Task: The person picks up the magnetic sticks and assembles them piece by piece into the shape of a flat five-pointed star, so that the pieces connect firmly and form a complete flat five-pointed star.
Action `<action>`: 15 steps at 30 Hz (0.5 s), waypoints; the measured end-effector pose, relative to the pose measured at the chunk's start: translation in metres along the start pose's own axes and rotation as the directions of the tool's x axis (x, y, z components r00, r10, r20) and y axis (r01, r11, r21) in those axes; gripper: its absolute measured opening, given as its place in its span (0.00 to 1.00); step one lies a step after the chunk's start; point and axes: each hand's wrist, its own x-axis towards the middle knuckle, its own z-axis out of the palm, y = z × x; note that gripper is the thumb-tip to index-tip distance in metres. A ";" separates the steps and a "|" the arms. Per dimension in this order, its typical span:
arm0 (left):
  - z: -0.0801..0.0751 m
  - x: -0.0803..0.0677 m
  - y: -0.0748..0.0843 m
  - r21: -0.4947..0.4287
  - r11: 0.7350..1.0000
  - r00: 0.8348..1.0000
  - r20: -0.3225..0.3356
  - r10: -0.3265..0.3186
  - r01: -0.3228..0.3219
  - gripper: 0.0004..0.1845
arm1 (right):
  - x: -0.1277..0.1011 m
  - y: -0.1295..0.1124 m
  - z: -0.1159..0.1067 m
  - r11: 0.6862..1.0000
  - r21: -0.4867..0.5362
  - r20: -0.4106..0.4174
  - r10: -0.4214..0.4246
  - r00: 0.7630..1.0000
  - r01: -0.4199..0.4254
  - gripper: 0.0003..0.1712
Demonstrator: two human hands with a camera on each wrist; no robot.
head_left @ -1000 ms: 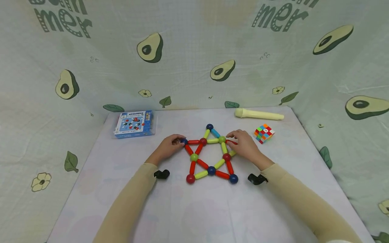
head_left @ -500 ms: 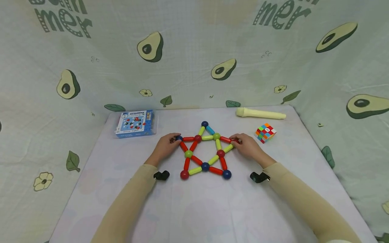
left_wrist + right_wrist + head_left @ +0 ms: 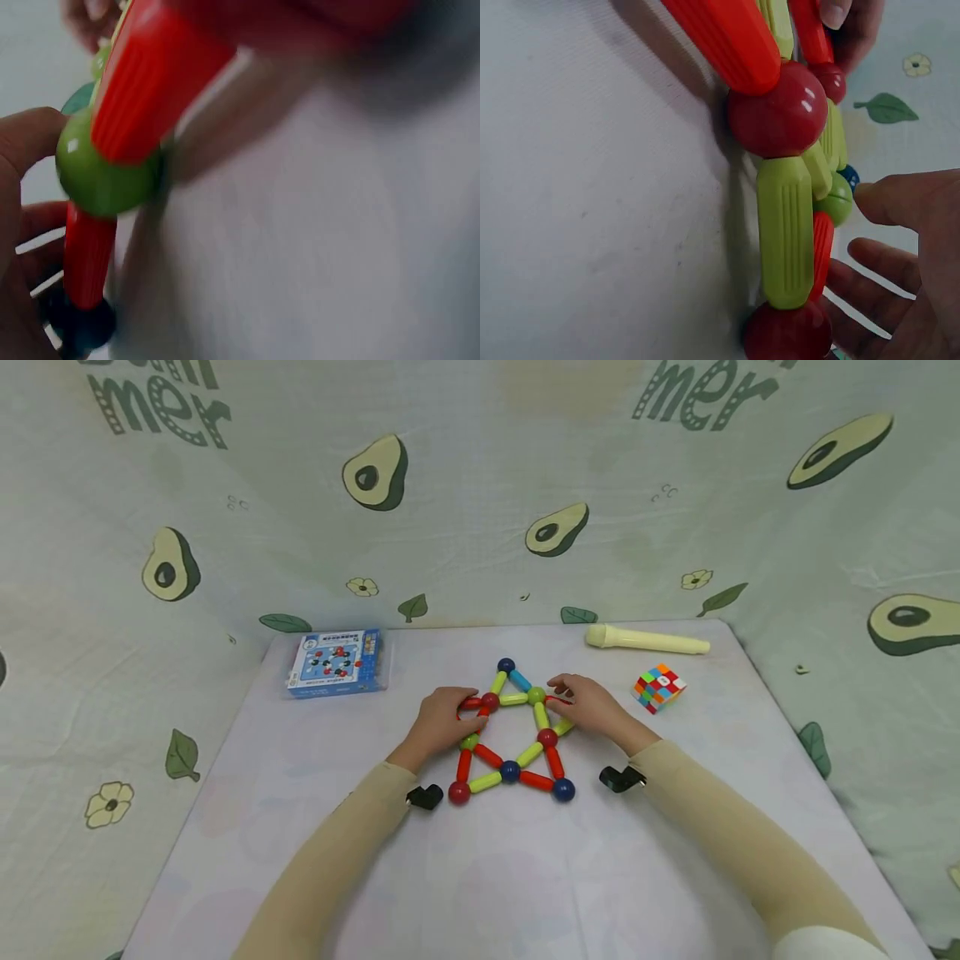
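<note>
A flat five-pointed star (image 3: 510, 770) of red, yellow-green and blue rods joined by balls lies mid-table. My left hand (image 3: 442, 718) curls over its left point. In the left wrist view the thumb (image 3: 26, 142) sits against a green ball (image 3: 105, 169), and the fingers wrap behind a red rod (image 3: 90, 255) and a dark blue ball (image 3: 75, 326). My right hand (image 3: 592, 706) lies over the right point. There its thumb (image 3: 907, 199) reaches a green ball (image 3: 832, 202), and its fairly straight fingers (image 3: 877, 277) lie beside a red ball (image 3: 787, 334).
A blue game box (image 3: 333, 662) lies at the back left. A pale yellow cylinder (image 3: 648, 641) and a colour cube (image 3: 657, 687) sit at the back right. Avocado-print cloth (image 3: 480, 527) walls the white table (image 3: 525, 877) on three sides.
The star has shifted a little to the left. Both hands have slid inward from its outer tips and now cover the left and right points.
</note>
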 end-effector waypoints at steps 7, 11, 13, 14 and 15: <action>0.008 0.017 0.019 0.132 0.991 0.999 0.024 -0.041 0.038 0.34 | 0.020 -0.009 0.010 0.998 -0.061 0.091 0.007 0.996 -0.002 0.35; 0.006 0.021 0.021 0.120 0.991 0.998 0.023 -0.061 0.058 0.31 | 0.024 -0.012 0.013 0.998 -0.070 0.084 0.000 0.996 0.006 0.34; 0.005 0.021 0.020 0.117 0.991 0.997 0.022 -0.068 0.065 0.30 | 0.025 -0.014 0.013 0.998 -0.066 0.083 -0.004 0.997 0.010 0.34; 0.004 0.021 0.020 0.115 0.991 0.997 0.020 -0.071 0.068 0.29 | 0.025 -0.014 0.013 0.998 -0.066 0.085 -0.007 0.996 0.012 0.34; 0.004 0.021 0.020 0.112 0.991 0.997 0.018 -0.072 0.069 0.29 | 0.026 -0.014 0.013 0.998 -0.068 0.086 -0.008 0.996 0.014 0.34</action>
